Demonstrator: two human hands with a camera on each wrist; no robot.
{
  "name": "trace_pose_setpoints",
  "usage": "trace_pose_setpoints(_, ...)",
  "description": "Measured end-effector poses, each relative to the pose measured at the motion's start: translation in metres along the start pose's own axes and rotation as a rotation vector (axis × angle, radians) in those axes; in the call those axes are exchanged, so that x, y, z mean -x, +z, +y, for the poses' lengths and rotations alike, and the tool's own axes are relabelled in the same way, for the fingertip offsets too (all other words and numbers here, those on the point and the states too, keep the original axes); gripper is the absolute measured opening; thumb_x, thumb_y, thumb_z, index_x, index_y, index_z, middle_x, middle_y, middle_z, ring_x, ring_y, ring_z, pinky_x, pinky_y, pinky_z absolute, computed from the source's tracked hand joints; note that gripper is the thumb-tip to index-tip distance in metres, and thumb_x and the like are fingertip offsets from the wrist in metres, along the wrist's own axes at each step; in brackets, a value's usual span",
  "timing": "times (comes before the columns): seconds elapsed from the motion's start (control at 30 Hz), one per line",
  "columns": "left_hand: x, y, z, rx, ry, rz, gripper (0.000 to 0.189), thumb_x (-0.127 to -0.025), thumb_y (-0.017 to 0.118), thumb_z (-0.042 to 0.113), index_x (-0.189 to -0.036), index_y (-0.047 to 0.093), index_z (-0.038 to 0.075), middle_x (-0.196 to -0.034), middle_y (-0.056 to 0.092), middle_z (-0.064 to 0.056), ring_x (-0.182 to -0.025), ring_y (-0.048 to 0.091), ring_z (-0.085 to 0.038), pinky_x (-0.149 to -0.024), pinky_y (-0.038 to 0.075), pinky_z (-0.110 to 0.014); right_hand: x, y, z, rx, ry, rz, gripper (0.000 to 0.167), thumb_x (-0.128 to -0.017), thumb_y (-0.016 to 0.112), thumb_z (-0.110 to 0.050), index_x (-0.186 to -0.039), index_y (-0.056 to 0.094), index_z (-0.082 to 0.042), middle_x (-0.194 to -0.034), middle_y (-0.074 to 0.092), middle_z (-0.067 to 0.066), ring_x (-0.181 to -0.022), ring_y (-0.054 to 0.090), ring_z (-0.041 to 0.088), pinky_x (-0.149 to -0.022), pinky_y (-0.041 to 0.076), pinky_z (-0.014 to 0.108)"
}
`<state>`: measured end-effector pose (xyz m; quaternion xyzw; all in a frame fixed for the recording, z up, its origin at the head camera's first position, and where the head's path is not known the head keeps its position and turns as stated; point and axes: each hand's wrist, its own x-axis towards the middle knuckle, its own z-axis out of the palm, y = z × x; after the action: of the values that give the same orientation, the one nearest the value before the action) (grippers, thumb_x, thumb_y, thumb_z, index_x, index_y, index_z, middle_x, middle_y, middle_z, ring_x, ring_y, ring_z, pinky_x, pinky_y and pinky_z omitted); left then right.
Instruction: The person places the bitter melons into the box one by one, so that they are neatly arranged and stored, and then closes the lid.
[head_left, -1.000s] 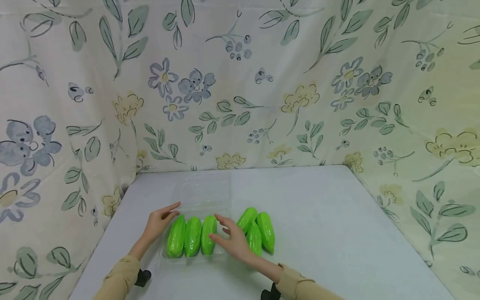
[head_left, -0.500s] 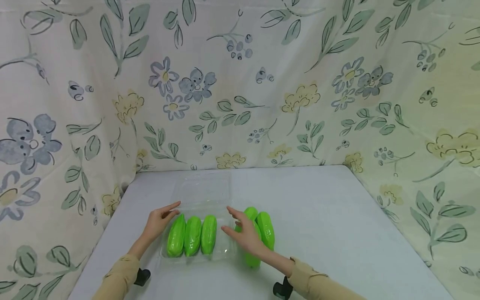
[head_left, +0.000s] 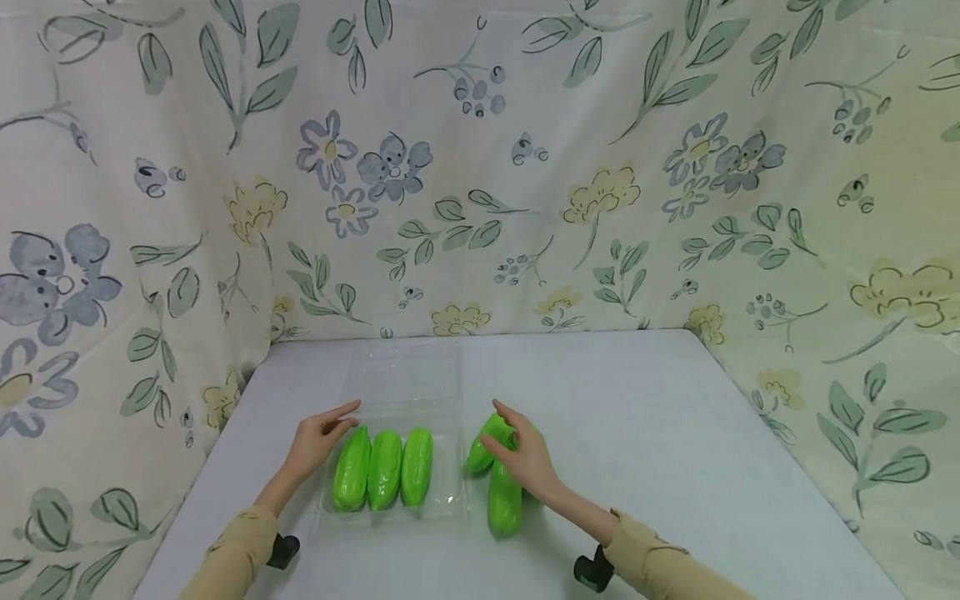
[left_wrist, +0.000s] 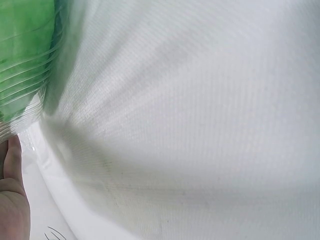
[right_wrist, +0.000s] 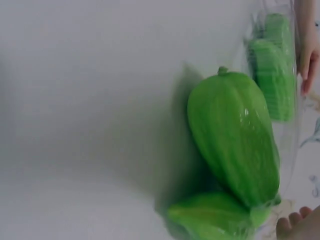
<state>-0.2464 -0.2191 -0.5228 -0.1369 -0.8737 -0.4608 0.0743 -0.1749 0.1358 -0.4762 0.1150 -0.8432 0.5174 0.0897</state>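
A clear plastic clamshell box (head_left: 450,492) lies with its lid folded back. Three glossy green gourd-like vegetables stand side by side in its left part, the middle gourd (head_left: 384,471) among them. My left hand (head_left: 313,442) rests at the box's left rear corner, fingers extended along the edge; in the left wrist view the fingers (left_wrist: 14,160) touch the ribbed wall. To the right of the box lie loose gourds, one gourd (head_left: 505,504) pointing forward, another gourd (head_left: 487,446) slanting behind it. Over them is my right hand (head_left: 528,458), fingers spread and empty, mostly hiding a third gourd.
The box's lid (head_left: 408,375) lies flat behind its base. The white table (head_left: 675,450) stretches off to the right, and a floral curtain (head_left: 480,183) closes in the back and sides. Dark cameras (head_left: 594,571) are strapped at both wrists.
My right hand has moved right, from above the third gourd in the box to the loose gourds outside it. The left hand has stayed at the box corner.
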Motion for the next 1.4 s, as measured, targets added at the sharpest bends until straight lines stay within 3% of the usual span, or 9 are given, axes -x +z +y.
trace_pose_setpoints(0.23,-0.001,-0.001,0.000,0.005,-0.013,0.002,0.035,-0.095,0.058,0.014,-0.130,0.059,0.010,-0.108,0.070,-0.016,-0.096,0.068,-0.029,-0.075,0.049,-0.013,-0.004,-0.020,0.012,0.070,0.056,0.042,0.060,-0.088,0.068,-0.023,-0.140,0.045,-0.004,-0.136,0.052,0.021,-0.122,0.048,0.045,-0.100,0.039,0.058)
trace_pose_setpoints(0.5,-0.001,-0.001,-0.001,0.006,-0.015,-0.001,0.035,-0.094,0.058,0.014,-0.129,0.059,0.009,-0.108,0.071,-0.016,-0.096,0.069,-0.028,-0.075,0.049,-0.012,-0.002,-0.035,0.022,0.098,0.187,0.050,0.060,-0.090,0.065,-0.026,-0.142,0.042,-0.006,-0.139,0.048,0.025,-0.125,0.046,0.044,-0.099,0.038,0.060)
trace_pose_setpoints(0.77,-0.001,-0.001,-0.001,0.005,-0.006,0.010,0.035,-0.094,0.059,0.015,-0.129,0.060,0.011,-0.107,0.071,-0.015,-0.095,0.069,-0.025,-0.075,0.049,-0.012,-0.003,-0.036,0.033,0.112,0.234,0.039,0.061,-0.090,0.065,-0.030,-0.142,0.043,-0.006,-0.139,0.047,0.025,-0.122,0.049,0.046,-0.096,0.042,0.058)
trace_pose_setpoints(1.03,-0.001,-0.001,0.000,0.006,-0.006,0.017,0.034,-0.094,0.059,0.015,-0.128,0.061,0.011,-0.105,0.072,-0.014,-0.093,0.070,-0.024,-0.075,0.049,-0.013,-0.005,-0.037,0.039,0.079,0.360,-0.020,0.059,-0.091,0.064,-0.028,-0.140,0.044,-0.004,-0.133,0.050,0.031,-0.119,0.051,0.047,-0.093,0.048,0.052)
trace_pose_setpoints(1.4,0.000,-0.001,0.002,-0.002,-0.020,0.019,0.034,-0.094,0.059,0.013,-0.128,0.060,0.010,-0.105,0.072,-0.014,-0.093,0.069,-0.025,-0.074,0.049,-0.014,-0.007,-0.034,0.044,0.089,0.418,-0.074,0.056,-0.090,0.064,-0.026,-0.138,0.047,-0.002,-0.131,0.051,0.032,-0.119,0.051,0.046,-0.093,0.046,0.054)
